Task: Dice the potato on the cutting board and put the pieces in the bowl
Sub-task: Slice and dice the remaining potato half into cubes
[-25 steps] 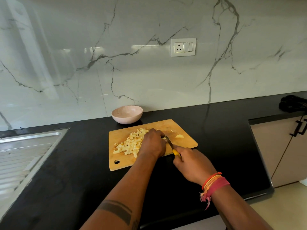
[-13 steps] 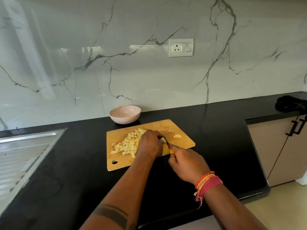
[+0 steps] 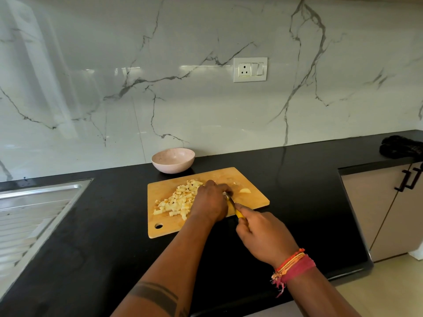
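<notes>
A wooden cutting board (image 3: pixel 164 229) lies on the black counter with a heap of diced potato pieces (image 3: pixel 177 201) on its left half. My left hand (image 3: pixel 209 202) is curled over a potato piece at the board's middle; that piece is mostly hidden under the fingers. My right hand (image 3: pixel 263 236) grips a yellow-handled knife (image 3: pixel 233 207) whose blade points under my left hand's fingers. One loose potato chunk (image 3: pixel 245 191) lies to the right on the board. The pale pink bowl (image 3: pixel 173 160) stands behind the board, holding nothing.
A steel sink drainboard (image 3: pixel 29 216) takes up the counter's left end. A dark cloth (image 3: pixel 400 146) lies at the far right above a cabinet (image 3: pixel 377 207) with black handles. A socket plate (image 3: pixel 250 69) sits on the marble wall. The counter's front edge runs close below my arms.
The knife has shifted slightly back and forth beside my left hand's fingers. The camera view drifted a little; board, bowl and pile stay put.
</notes>
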`<state>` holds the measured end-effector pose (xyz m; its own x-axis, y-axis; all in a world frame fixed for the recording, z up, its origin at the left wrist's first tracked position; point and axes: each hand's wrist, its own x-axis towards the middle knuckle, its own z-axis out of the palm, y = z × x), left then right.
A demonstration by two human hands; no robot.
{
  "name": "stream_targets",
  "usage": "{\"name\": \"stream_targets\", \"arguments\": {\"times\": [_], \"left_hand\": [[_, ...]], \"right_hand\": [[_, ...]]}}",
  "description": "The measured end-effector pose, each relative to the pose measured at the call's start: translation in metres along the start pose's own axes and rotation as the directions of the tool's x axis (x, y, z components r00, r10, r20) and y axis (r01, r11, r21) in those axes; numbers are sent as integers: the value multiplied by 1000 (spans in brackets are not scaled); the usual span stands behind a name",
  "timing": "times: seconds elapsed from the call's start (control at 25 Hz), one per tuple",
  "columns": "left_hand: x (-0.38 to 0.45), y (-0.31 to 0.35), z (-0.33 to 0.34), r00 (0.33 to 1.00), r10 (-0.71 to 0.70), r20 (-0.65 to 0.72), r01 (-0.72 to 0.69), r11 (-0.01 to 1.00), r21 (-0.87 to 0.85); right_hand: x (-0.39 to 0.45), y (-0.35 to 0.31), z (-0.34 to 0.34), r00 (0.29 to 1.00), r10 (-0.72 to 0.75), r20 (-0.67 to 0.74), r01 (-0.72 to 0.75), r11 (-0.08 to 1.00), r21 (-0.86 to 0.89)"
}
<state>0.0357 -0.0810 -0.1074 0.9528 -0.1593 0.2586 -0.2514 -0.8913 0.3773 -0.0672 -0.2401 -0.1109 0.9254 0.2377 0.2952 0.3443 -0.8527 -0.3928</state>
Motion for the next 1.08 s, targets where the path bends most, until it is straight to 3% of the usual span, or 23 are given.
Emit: {"name": "stream_targets", "arguments": {"times": [0.4, 1.08], "left_hand": [[0, -2, 2, 997, -55, -54, 50, 995, -86], [5, -3, 1, 974, -174, -143, 146, 971, -187]], "right_hand": [[5, -1, -3, 997, 61, -51, -55, 993, 103], [22, -3, -1, 994, -12, 108, 11, 1000, 10]]}}
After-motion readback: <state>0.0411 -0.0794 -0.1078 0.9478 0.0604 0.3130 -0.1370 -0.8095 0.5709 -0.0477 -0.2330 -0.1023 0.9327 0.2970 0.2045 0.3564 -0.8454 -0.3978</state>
